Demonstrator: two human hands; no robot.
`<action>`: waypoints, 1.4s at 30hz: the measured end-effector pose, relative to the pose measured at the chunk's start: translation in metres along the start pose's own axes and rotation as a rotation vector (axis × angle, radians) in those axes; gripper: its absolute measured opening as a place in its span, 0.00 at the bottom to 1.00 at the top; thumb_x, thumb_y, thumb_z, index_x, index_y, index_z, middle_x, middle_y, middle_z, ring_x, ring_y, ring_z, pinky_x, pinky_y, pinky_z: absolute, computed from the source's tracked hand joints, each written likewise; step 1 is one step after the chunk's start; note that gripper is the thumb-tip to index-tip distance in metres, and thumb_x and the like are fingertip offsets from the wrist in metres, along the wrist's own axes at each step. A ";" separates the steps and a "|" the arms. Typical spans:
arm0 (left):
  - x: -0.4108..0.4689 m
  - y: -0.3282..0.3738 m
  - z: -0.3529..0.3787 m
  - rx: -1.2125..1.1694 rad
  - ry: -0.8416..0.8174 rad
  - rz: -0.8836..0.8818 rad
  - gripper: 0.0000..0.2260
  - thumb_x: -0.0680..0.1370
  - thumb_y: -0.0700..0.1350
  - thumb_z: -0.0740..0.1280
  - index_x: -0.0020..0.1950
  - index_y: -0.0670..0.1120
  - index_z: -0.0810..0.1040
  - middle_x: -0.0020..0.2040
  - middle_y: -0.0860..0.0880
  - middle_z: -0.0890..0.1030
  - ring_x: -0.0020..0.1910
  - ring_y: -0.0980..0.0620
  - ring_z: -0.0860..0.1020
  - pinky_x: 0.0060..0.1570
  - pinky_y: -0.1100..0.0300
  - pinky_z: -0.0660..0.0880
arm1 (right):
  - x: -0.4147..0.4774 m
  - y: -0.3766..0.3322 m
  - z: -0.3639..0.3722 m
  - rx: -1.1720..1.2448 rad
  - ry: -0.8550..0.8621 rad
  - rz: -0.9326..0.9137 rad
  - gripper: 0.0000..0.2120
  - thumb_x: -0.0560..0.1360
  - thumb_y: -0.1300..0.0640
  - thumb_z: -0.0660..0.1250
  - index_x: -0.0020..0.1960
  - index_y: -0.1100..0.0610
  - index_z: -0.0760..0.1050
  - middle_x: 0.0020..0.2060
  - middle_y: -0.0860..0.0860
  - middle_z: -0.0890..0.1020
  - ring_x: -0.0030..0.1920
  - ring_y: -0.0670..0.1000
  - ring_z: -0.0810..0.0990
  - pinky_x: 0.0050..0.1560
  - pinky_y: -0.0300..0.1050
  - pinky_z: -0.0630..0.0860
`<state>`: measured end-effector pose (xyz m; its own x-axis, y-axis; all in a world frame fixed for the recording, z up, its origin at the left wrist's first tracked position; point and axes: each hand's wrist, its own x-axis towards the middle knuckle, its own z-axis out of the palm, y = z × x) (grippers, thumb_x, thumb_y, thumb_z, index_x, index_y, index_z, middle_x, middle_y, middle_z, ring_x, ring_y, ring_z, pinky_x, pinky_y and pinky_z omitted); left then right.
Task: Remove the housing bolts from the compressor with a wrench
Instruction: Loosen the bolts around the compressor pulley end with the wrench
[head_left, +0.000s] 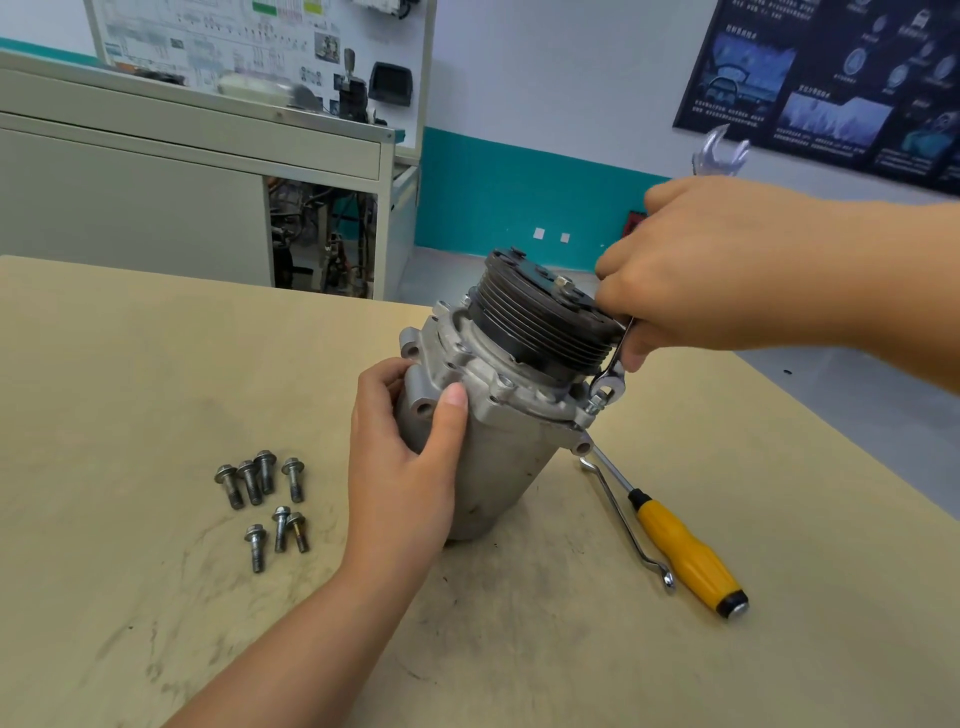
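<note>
A grey metal compressor (498, 457) stands tilted on the tan table (156, 364), its black ribbed pulley (540, 322) on top. My left hand (410, 462) grips the housing's left side, thumb on the flange. My right hand (696, 270) grips a silver wrench (613, 371); its lower jaw sits on a raised housing bolt (596, 402) at the flange's right edge, and its other end (719, 150) sticks up blurred above the hand. Several removed bolts (265, 499) lie left of the compressor.
A yellow-handled screwdriver (685, 556) and a bent silver offset wrench (623, 514) lie on the table right of the compressor. Behind the table stand a grey cabinet (182, 171) and a training board (260, 47). The table's right edge runs diagonally.
</note>
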<state>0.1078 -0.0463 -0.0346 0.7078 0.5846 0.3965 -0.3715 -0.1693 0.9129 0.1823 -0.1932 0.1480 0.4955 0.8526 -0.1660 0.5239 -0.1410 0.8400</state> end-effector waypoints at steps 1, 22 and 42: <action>0.000 0.000 0.000 0.006 0.001 -0.003 0.07 0.76 0.55 0.65 0.50 0.64 0.68 0.53 0.62 0.75 0.54 0.64 0.74 0.50 0.64 0.71 | -0.003 -0.002 0.000 -0.003 -0.008 0.004 0.21 0.75 0.33 0.53 0.48 0.49 0.73 0.46 0.45 0.78 0.47 0.51 0.78 0.48 0.42 0.68; 0.122 0.140 0.057 0.815 -1.247 0.269 0.18 0.67 0.49 0.76 0.52 0.57 0.72 0.49 0.62 0.82 0.51 0.66 0.76 0.53 0.70 0.67 | -0.023 -0.018 0.003 0.028 0.094 0.105 0.11 0.81 0.49 0.53 0.51 0.52 0.72 0.40 0.49 0.65 0.46 0.54 0.73 0.48 0.49 0.59; 0.106 0.123 0.092 0.915 -1.448 0.350 0.05 0.71 0.48 0.74 0.44 0.52 0.80 0.52 0.54 0.82 0.55 0.55 0.77 0.63 0.59 0.70 | -0.023 -0.026 -0.006 0.246 -0.015 0.299 0.11 0.80 0.46 0.57 0.53 0.47 0.76 0.44 0.44 0.70 0.55 0.49 0.73 0.47 0.42 0.53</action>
<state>0.1926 -0.0779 0.1289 0.7834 -0.6064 -0.1364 -0.5423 -0.7741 0.3266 0.1528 -0.2063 0.1337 0.6609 0.7482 0.0583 0.5044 -0.5004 0.7037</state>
